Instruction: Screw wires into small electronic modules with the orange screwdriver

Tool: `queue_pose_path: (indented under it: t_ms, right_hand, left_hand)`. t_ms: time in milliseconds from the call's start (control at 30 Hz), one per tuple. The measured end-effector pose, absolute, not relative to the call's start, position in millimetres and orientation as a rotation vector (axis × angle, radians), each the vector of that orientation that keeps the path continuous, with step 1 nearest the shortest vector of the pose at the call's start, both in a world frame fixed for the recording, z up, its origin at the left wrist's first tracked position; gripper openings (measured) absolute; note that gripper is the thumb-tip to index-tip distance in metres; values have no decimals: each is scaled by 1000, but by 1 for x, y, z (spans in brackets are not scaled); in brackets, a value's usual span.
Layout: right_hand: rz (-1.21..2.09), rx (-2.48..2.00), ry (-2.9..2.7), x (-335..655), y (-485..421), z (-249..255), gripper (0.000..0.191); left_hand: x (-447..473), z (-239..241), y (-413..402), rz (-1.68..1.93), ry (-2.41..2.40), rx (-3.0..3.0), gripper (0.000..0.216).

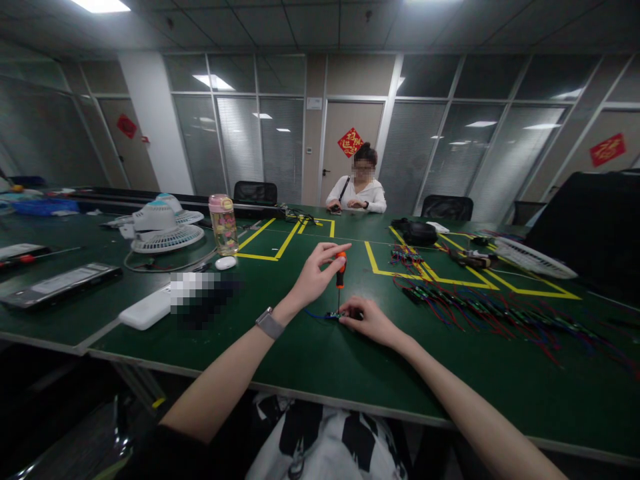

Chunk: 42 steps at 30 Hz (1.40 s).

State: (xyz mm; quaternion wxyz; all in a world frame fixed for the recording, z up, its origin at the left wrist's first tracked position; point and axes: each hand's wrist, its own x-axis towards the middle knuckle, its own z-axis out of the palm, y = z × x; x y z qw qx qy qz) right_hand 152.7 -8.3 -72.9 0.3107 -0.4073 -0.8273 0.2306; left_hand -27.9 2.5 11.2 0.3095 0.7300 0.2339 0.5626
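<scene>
My left hand (316, 275) pinches the orange-and-black handle of a small screwdriver (341, 270), held upright with its tip down on a small part (332, 315) with blue wires on the green table (310, 347). My right hand (367, 319) presses its curled fingers on that part, right beside the screwdriver tip. A grey watch sits on my left wrist.
A long pile of red, blue and black wires (500, 313) lies to the right. A pink-capped bottle (223, 225), white fans (163, 228), a white power bank (146, 309) and a phone (60, 283) stand left. A person (357, 190) sits across the table.
</scene>
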Motion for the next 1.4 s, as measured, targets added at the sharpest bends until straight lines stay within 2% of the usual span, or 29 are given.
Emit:
queue_pose_path:
  t_ms: [100,300,433,633,800,967,1167,1300,1400]
  right_hand:
    - [608,-1078,-2184,152,-9,-72,13]
    - [618,-1088,-2169,151,-11,-70,13]
    - [619,-1086,-2179,151,-11,-69,13]
    - [632,-1087,-2169,151,-12,-69,16]
    - [673,-1078,-2141,150,-11,-70,17]
    - [686,-1067,-2143,150,-10,-71,13]
    - [676,-1064,-2139,151,-9,-72,12]
    - [682,-1069,-2135,151,-9,-72,12]
    - [692,-1077,-2129,151,-10,-72,12]
  left_hand:
    - [-28,11,2,1366,543,1871,36]
    - [-28,12,0,1490,642,1925,31]
    - [-29,15,0,1334,532,1844,35]
    - [-29,12,0,1531,699,1987,30]
    - [-27,11,1,1378,539,1851,38]
    - [-28,12,2,1529,687,1913,31]
    - [-29,13,2,1342,486,1776,36]
    - [-28,12,3,1484,660,1869,33]
    - [-28,12,3,1434,578,1880,32]
